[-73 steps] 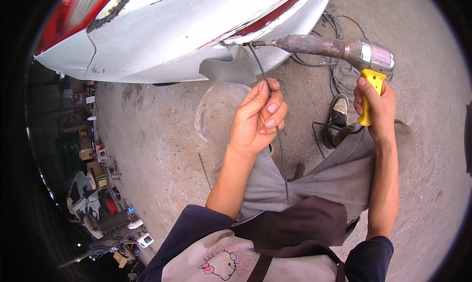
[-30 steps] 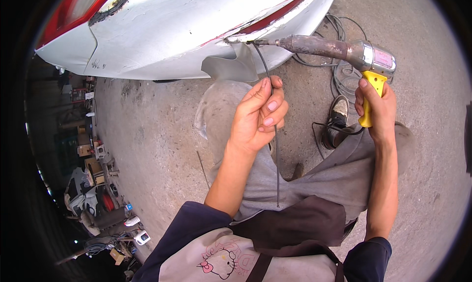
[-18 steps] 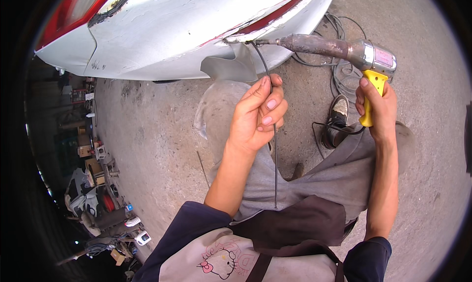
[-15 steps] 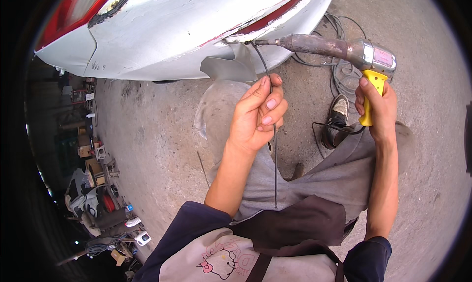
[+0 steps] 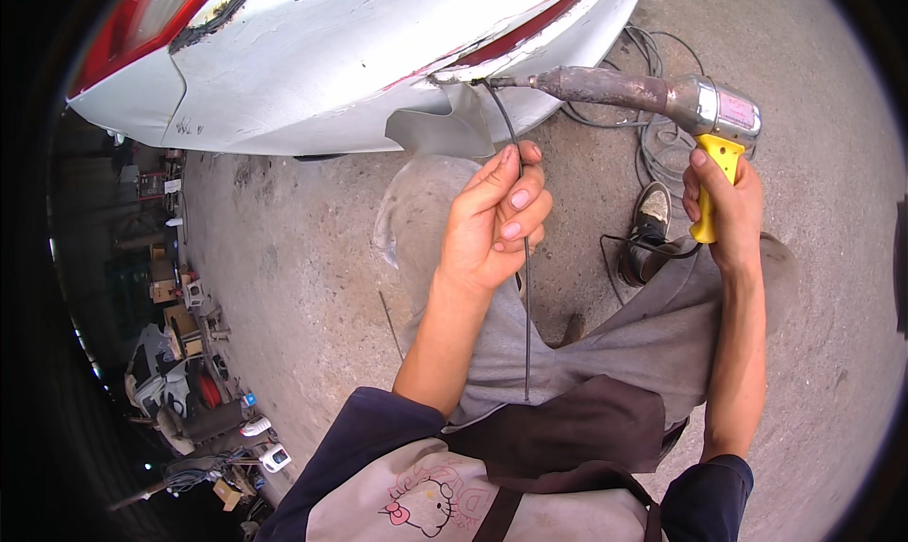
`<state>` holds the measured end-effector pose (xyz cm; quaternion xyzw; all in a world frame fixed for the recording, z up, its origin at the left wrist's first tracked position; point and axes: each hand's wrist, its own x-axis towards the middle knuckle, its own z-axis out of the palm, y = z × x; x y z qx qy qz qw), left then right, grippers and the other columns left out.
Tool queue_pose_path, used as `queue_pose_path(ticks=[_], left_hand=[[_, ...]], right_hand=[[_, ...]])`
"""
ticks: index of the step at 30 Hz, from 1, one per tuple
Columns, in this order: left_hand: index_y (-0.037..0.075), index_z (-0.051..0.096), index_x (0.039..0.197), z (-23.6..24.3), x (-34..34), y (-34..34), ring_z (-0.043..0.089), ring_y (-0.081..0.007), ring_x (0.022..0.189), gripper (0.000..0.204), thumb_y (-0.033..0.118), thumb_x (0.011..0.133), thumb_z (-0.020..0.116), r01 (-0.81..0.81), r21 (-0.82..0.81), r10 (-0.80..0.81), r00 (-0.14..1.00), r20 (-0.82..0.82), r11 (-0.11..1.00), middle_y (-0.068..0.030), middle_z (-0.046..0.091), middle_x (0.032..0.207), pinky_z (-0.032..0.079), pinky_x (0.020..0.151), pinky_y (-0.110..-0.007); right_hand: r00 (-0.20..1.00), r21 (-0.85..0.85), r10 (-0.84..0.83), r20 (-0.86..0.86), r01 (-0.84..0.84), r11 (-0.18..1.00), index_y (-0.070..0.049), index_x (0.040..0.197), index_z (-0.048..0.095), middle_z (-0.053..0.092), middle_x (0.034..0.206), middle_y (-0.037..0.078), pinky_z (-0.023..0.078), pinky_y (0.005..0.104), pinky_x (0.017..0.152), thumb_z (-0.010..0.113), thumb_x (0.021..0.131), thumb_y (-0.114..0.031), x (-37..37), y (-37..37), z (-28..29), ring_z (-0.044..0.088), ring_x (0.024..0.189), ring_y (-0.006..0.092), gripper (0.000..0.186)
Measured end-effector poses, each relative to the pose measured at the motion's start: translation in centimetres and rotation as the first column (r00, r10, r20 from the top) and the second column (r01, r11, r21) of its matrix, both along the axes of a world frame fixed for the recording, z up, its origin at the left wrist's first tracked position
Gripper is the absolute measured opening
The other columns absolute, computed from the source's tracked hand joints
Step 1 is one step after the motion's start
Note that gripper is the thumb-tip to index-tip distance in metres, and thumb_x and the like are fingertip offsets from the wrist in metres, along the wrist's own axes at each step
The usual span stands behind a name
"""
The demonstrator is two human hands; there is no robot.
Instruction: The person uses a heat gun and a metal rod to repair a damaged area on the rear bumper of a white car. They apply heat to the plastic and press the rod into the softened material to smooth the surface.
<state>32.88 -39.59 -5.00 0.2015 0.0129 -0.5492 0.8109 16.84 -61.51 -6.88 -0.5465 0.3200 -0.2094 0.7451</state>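
My left hand (image 5: 494, 216) grips a thin dark rod (image 5: 529, 324), whose upper end bends up to the damaged seam on a white car bumper (image 5: 303, 88). My right hand (image 5: 724, 201) is closed round the yellow handle (image 5: 719, 164) of a metal hot-air gun (image 5: 615, 90). The gun's narrow nozzle sits at that seam where the rod meets it. Below the seam a grey curved flap (image 5: 426, 132) hangs from the bumper. A red tail light (image 5: 113, 41) is at the upper left.
Coiled grey hoses (image 5: 653, 135) lie on the concrete ground (image 5: 284, 287) to the right. My bent legs and shoe (image 5: 651, 220) are beneath my hands. Along the left stand boxes (image 5: 180, 324), bottles (image 5: 274, 457) and assorted clutter. Another thin rod (image 5: 390, 324) shows left of my arm.
The lower end of the rod has swung a little left and down since the earliest frame, and my left hand has shifted very slightly. The gun stays at the seam.
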Motion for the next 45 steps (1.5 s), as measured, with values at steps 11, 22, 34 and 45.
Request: queue_pose_path(ticks=[11, 22, 34, 45], left_hand=[[0.003, 0.053, 0.113, 0.2, 0.0, -0.1, 0.038, -0.0073, 0.049, 0.027, 0.025, 0.109, 0.039, 0.014, 0.015, -0.015, 1.0, 0.018, 1.0, -0.0013, 0.049, 0.074, 0.026, 0.037, -0.021], [0.005, 0.054, 0.113, 0.3, -0.1, -0.5, 0.037, -0.0074, 0.048, 0.027, 0.027, 0.109, 0.039, 0.024, 0.031, -0.024, 1.0, 0.011, 0.999, -0.0005, 0.049, 0.074, 0.026, 0.04, -0.022], [0.004, 0.055, 0.113, 0.5, 0.1, -0.8, 0.038, -0.0073, 0.048, 0.027, 0.025, 0.109, 0.039, 0.025, 0.002, -0.025, 0.999, -0.028, 1.0, -0.0014, 0.048, 0.073, 0.026, 0.036, -0.021], [0.003, 0.054, 0.113, 0.4, 0.2, -1.0, 0.037, -0.0071, 0.047, 0.027, 0.025, 0.109, 0.04, 0.035, 0.002, -0.035, 0.999, -0.027, 0.999, -0.0011, 0.049, 0.073, 0.025, 0.036, -0.021]], right_hand=[[1.0, 0.009, 0.006, 0.017, -0.007, 1.0, -0.003, 0.097, 0.058, 0.054, 0.067, 0.003, 0.038, 0.0236, 0.046, 0.07, 0.091, -0.021, 0.1, 0.0, 0.0, 0.048, 0.049, 0.0093, 0.022], [1.0, 0.009, 0.0, 0.018, 0.0, 1.0, -0.003, 0.095, 0.058, 0.054, 0.066, 0.002, 0.038, 0.0237, 0.046, 0.07, 0.091, -0.02, 0.0, -0.2, 0.2, 0.048, 0.049, 0.0092, 0.021], [1.0, -0.003, 0.004, 0.0, -0.004, 1.0, -0.004, 0.094, 0.057, 0.055, 0.066, 0.002, 0.038, 0.0236, 0.046, 0.07, 0.09, -0.02, 0.1, -0.2, 0.5, 0.048, 0.049, 0.009, 0.021], [1.0, -0.014, 0.007, -0.007, -0.007, 1.0, -0.004, 0.093, 0.058, 0.054, 0.066, 0.002, 0.037, 0.0235, 0.046, 0.071, 0.09, -0.022, 0.1, -0.4, 0.2, 0.048, 0.049, 0.009, 0.023]])
